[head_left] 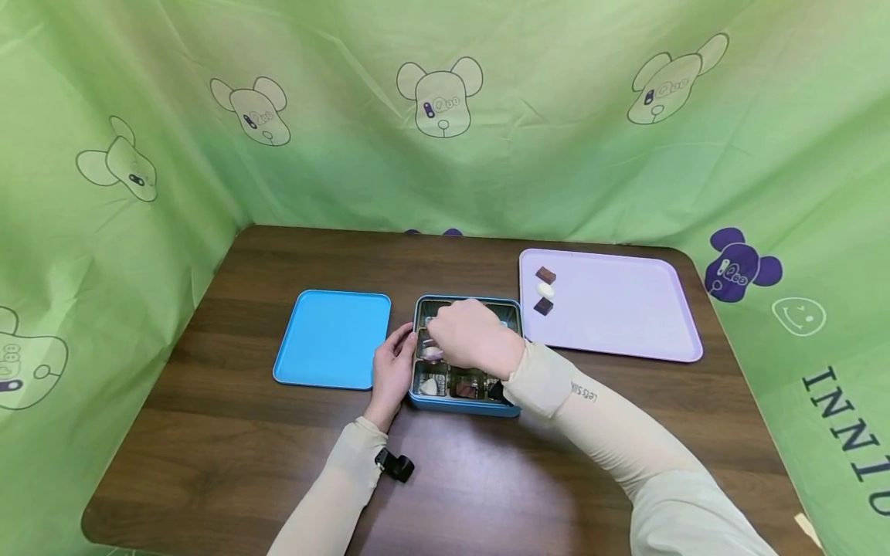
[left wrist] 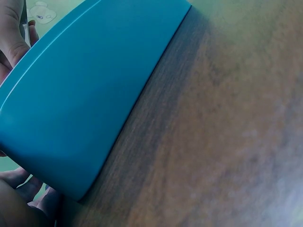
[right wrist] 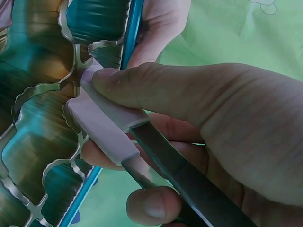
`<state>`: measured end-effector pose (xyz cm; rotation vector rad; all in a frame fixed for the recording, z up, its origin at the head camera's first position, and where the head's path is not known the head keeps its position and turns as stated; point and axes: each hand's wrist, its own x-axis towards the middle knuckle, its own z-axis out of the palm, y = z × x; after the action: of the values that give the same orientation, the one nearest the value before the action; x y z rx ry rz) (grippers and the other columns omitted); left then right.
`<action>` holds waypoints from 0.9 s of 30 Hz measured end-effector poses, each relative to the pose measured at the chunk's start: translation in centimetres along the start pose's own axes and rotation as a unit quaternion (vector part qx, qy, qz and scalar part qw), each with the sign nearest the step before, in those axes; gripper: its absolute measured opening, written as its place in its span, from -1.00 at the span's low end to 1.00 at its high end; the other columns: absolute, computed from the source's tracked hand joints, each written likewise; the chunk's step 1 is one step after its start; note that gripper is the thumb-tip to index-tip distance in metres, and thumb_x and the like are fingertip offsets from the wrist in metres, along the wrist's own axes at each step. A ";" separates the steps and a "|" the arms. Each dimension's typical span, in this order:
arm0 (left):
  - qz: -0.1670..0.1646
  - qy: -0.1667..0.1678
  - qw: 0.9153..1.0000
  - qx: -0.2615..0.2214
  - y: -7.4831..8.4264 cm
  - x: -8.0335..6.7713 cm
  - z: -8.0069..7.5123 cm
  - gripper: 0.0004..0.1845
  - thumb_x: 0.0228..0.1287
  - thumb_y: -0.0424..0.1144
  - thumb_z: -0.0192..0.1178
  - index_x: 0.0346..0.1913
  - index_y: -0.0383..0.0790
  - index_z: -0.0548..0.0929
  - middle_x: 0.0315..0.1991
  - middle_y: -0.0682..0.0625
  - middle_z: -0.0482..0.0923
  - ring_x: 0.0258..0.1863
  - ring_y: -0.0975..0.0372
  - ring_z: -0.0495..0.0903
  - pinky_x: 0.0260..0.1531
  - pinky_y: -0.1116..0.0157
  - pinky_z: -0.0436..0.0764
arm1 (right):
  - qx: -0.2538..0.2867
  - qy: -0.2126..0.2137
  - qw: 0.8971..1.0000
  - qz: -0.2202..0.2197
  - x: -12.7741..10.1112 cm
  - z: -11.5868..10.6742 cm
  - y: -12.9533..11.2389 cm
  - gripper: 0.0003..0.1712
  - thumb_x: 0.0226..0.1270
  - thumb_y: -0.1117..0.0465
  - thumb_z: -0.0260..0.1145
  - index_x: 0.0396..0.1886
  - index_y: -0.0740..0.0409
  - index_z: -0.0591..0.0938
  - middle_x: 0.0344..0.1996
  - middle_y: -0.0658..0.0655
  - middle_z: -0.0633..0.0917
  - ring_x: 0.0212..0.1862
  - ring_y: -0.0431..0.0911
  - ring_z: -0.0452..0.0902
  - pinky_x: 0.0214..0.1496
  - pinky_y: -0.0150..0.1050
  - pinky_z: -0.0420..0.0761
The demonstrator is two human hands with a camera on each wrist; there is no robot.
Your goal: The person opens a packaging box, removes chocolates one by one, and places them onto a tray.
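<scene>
Tongs (right wrist: 142,137), tipped in pale pink, sit in our right hand (head_left: 467,337), thumb pressed along the upper blade and fingers curled beneath. We hold them over the blue tin (head_left: 511,307), tips just above its scalloped dividers (right wrist: 71,90); whether the tips hold anything we cannot tell. Our left hand (head_left: 393,367) grips the tin's left wall, fingers curled against it. Chocolates (head_left: 429,385) lie in the near compartments. We judge these pieces light, brittle and easily marked, so we take each by its sides with light pressure. Beyond the tin, three pieces (head_left: 545,290) rest on the lilac tray (head_left: 626,309); the blue lid (head_left: 334,337) lies on the table to the left.
</scene>
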<state>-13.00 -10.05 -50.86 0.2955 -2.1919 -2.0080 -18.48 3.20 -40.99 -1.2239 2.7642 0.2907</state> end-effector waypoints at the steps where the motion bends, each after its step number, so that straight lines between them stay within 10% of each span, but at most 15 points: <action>1: -0.002 0.001 1.000 -0.003 -0.7 0.3 0.1 -0.62 0.55 -0.28 0.11 0.27 -0.45 0.57 0.16 -0.33 0.61 0.11 -0.08 0.64 0.04 0.02 0.64 | 0.000 0.000 1.000 0.000 0.0 0.0 0.0 -0.83 0.28 0.07 0.44 -0.38 0.07 0.76 -0.43 0.08 0.75 -0.42 0.00 0.66 -0.37 -0.02 0.69; 5: -0.009 0.006 1.000 -0.013 -3.2 1.3 0.3 -0.61 0.54 -0.19 0.14 0.28 -0.32 0.60 0.17 -0.25 0.63 0.12 -0.01 0.65 0.06 0.03 0.63 | -0.002 0.001 1.000 -0.001 -0.2 -0.1 0.1 -0.86 0.28 0.10 0.43 -0.37 0.06 0.76 -0.43 0.07 0.74 -0.41 -0.01 0.66 -0.37 -0.02 0.69; 27: -0.008 0.010 1.000 0.002 -3.1 1.3 0.3 -0.62 0.53 -0.20 0.15 0.26 -0.31 0.62 0.18 -0.24 0.62 0.16 0.03 0.63 0.12 0.04 0.59 | 0.014 0.016 1.000 0.019 -2.3 -2.1 1.1 -0.71 0.23 -0.04 0.48 -0.57 -0.06 0.63 -0.52 0.00 0.67 -0.49 -0.04 0.57 -0.37 -0.01 0.64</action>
<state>-14.22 -10.29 -53.98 0.3323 -2.1886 -2.0000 -17.83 5.14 -38.44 -1.1807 2.8124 0.2366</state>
